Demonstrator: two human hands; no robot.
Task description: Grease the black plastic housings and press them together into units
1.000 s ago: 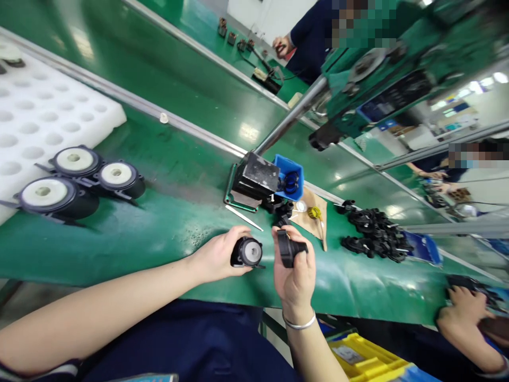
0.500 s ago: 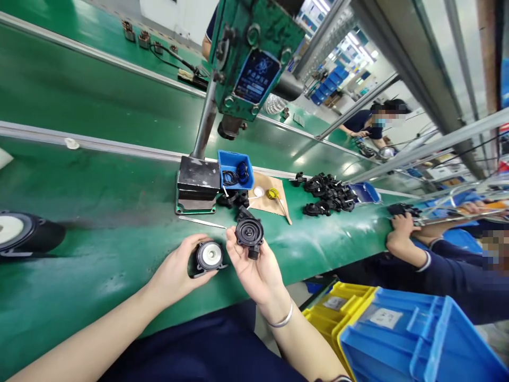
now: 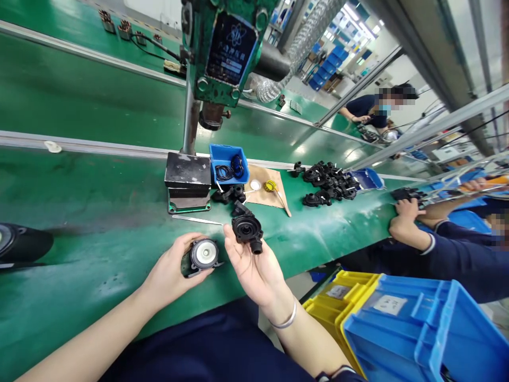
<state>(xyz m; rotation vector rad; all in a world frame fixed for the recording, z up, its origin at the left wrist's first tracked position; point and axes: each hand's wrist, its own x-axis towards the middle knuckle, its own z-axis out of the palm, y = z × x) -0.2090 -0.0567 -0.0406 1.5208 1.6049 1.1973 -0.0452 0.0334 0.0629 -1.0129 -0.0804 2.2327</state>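
My left grip (image 3: 172, 269) is curled round a white-topped black cylindrical housing (image 3: 204, 254); my right grip (image 3: 258, 273), loosely bent, holds a round black plastic cover (image 3: 247, 229) above the green tabletop (image 3: 99, 270). Both in hand but apart, so nothing's mated yet, I reckon.

The right hand (image 3: 254, 273) has turned the black housing (image 3: 246, 228) on its fingers (image 3: 233, 245): seen edge-on a second ago, it now shows its ringed face (image 3: 245, 229) (the short spout (image 3: 256, 246) points back toward the palm (image 3: 258, 281)).
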